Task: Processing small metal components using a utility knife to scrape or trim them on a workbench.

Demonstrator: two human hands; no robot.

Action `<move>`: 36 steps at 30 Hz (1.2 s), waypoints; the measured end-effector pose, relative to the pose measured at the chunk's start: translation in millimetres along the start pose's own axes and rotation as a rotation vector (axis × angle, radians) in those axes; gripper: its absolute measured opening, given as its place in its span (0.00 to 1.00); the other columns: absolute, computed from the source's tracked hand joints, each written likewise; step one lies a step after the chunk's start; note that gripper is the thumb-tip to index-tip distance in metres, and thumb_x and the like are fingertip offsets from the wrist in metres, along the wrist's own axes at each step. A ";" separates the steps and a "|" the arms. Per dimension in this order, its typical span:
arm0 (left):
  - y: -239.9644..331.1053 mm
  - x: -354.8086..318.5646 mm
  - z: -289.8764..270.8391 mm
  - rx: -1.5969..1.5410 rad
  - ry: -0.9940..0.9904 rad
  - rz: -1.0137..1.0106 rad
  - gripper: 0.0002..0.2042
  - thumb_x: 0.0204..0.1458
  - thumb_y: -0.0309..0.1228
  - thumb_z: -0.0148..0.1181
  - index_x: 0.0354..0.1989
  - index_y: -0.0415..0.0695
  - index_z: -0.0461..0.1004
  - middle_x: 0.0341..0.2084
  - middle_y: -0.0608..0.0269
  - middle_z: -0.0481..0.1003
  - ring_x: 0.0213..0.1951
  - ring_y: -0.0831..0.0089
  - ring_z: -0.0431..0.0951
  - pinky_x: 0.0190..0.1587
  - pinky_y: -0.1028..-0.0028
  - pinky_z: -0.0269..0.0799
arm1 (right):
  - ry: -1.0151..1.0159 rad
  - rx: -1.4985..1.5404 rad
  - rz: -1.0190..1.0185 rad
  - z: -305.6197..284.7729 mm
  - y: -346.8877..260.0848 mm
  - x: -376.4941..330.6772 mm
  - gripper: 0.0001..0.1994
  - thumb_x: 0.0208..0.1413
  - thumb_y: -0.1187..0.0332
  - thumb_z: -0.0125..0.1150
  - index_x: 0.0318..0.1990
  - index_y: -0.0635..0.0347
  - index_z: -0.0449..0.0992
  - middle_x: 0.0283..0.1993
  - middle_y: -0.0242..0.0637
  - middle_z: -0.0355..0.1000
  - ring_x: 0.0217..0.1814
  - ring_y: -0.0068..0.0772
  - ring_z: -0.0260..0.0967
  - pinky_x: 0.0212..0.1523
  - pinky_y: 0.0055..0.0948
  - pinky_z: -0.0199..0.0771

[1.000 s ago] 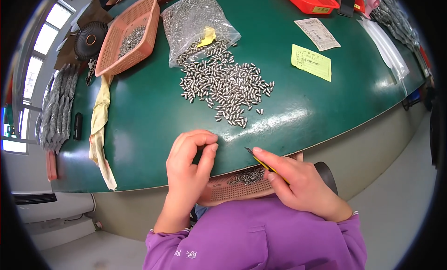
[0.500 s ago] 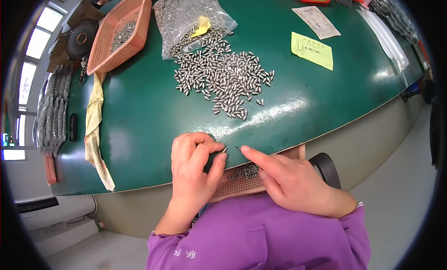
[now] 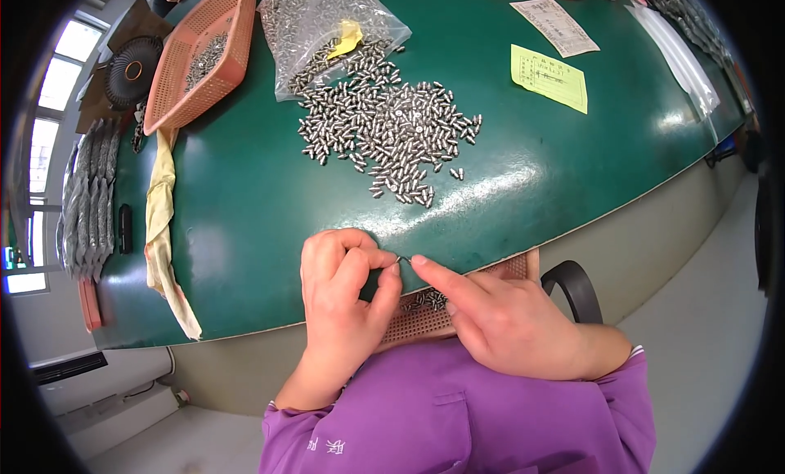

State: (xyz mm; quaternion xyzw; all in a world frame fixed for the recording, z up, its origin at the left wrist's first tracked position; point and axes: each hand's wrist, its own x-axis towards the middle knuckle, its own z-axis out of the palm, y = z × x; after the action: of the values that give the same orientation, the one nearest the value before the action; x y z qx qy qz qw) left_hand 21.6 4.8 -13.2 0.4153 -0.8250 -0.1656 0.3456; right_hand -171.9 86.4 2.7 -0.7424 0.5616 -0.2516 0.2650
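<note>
Over the near edge of the green table (image 3: pixel 253 229), my left hand (image 3: pixel 339 282) pinches a small silvery metal part (image 3: pixel 398 260) between thumb and index finger. My right hand (image 3: pixel 515 327) comes in from the right with its index finger stretched toward that part and the other fingers curled in. A thin dark tip (image 3: pixel 406 259) shows at the right fingertip, close to the part; what it belongs to is hidden. Beyond my hands lies a loose pile of small pointed metal parts (image 3: pixel 392 135). Below the table edge, a pink basket (image 3: pixel 421 330) holds more small pieces.
A clear plastic bag (image 3: pixel 282 24) of metal parts lies open behind the pile. To its left stand a pink basket (image 3: pixel 237 61), a black fan (image 3: pixel 133 69), a yellow cloth strip (image 3: pixel 161 196) and several grey packets (image 3: pixel 90 196). Paper slips (image 3: pixel 549 80) lie at right.
My right index fingertip has moved a little left, bringing the dark tip up to the metal part. My left hand keeps its pinch nearly in place. The view has shifted slightly.
</note>
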 end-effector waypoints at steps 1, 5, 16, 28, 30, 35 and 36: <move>-0.5 -0.1 -0.1 0.001 -0.001 -0.002 0.11 0.38 0.18 0.68 0.29 0.44 0.75 0.34 0.62 0.73 0.40 0.60 0.72 0.43 0.64 0.68 | -0.010 0.031 0.013 1.3 0.8 -0.1 0.33 0.52 0.78 0.59 0.69 0.53 0.68 0.38 0.33 0.77 0.39 0.36 0.75 0.72 0.58 0.37; -1.9 0.2 -0.1 -0.012 -0.003 0.005 0.10 0.38 0.18 0.69 0.28 0.43 0.75 0.33 0.62 0.73 0.39 0.60 0.72 0.43 0.64 0.67 | 0.034 -0.091 -0.132 -4.7 2.9 8.0 0.31 0.53 0.74 0.62 0.67 0.62 0.67 0.34 0.41 0.74 0.26 0.41 0.75 0.29 0.35 0.79; 0.3 0.2 -3.7 -0.017 -0.012 -0.009 0.10 0.38 0.19 0.70 0.28 0.43 0.76 0.34 0.63 0.72 0.40 0.60 0.72 0.43 0.63 0.67 | -0.048 0.014 -0.028 -8.6 0.8 5.9 0.31 0.56 0.74 0.59 0.70 0.57 0.65 0.33 0.45 0.75 0.29 0.48 0.77 0.29 0.42 0.79; -24.3 0.2 -22.0 0.571 -0.023 -0.090 0.23 0.56 0.28 0.60 0.61 0.36 0.70 0.69 0.43 0.59 0.68 0.38 0.59 0.68 0.48 0.57 | 0.140 0.151 -0.008 -25.7 12.3 -6.8 0.30 0.57 0.78 0.57 0.69 0.53 0.66 0.36 0.42 0.77 0.33 0.43 0.76 0.36 0.40 0.77; -48.0 -4.5 -38.0 0.641 0.185 -0.161 0.21 0.57 0.24 0.58 0.60 0.32 0.69 0.69 0.41 0.59 0.68 0.39 0.59 0.67 0.49 0.58 | 0.175 0.182 -0.013 -28.2 11.8 -7.6 0.30 0.57 0.78 0.57 0.69 0.53 0.67 0.36 0.41 0.77 0.33 0.42 0.76 0.36 0.39 0.77; -42.6 15.4 -37.9 0.444 0.189 -0.115 0.05 0.50 0.22 0.67 0.32 0.41 0.77 0.56 0.52 0.73 0.61 0.47 0.69 0.62 0.55 0.66 | 0.253 0.234 -0.033 -24.6 14.7 -3.8 0.30 0.57 0.79 0.57 0.69 0.53 0.68 0.35 0.40 0.77 0.32 0.39 0.76 0.37 0.37 0.77; -32.1 19.1 -29.3 0.275 0.151 -0.134 0.08 0.46 0.22 0.70 0.33 0.41 0.76 0.55 0.52 0.73 0.61 0.48 0.70 0.61 0.55 0.67 | 0.210 0.219 -0.033 -24.1 14.6 -4.7 0.30 0.57 0.79 0.57 0.69 0.53 0.68 0.35 0.39 0.77 0.32 0.39 0.75 0.37 0.36 0.77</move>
State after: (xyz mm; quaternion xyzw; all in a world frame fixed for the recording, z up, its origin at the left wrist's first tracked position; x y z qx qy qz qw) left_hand 52.7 -29.4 -2.2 0.5241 -0.7820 -0.0423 0.3348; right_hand -199.4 84.9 10.1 -0.6876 0.5431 -0.3921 0.2801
